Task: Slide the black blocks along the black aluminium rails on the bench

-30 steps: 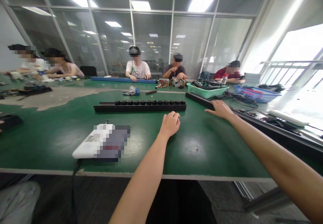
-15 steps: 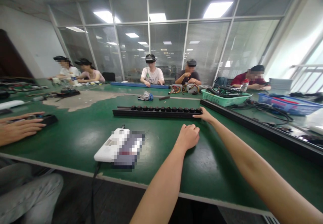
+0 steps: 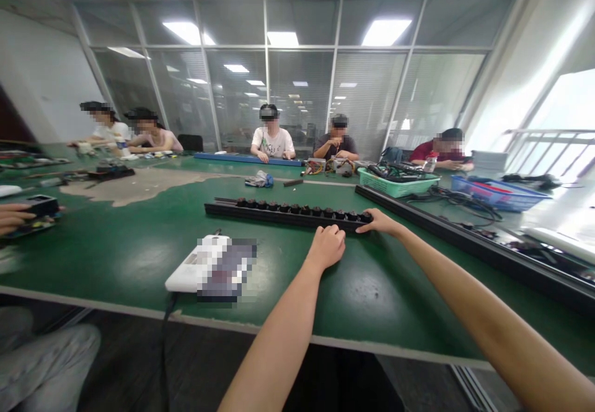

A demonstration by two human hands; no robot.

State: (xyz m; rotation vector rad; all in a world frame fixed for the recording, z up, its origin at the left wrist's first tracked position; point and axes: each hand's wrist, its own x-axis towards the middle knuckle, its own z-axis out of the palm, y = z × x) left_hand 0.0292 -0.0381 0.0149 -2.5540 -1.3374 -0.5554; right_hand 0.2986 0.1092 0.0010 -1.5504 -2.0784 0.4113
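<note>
A long black rail [image 3: 279,215] with a row of several small black round parts along it lies on the green table [image 3: 274,263]. My right hand [image 3: 377,221] grips the rail's right end between thumb and fingers. Close to the rail's front side, left of that end, is my left hand [image 3: 328,246], with its fingers curled; anything inside them is hidden.
A white device [image 3: 188,272] with a cable lies left of my arms, beside a blurred dark object. A longer black rail [image 3: 437,232], a green basket [image 3: 400,184] and a blue basket [image 3: 502,195] are at right. Another person's hand [image 3: 12,217] is at the left edge.
The black rail has tilted slightly, its right end now nearer to me. My left hand has come closer to its front side. The view has shifted, and the other person's hand has drawn back left.
</note>
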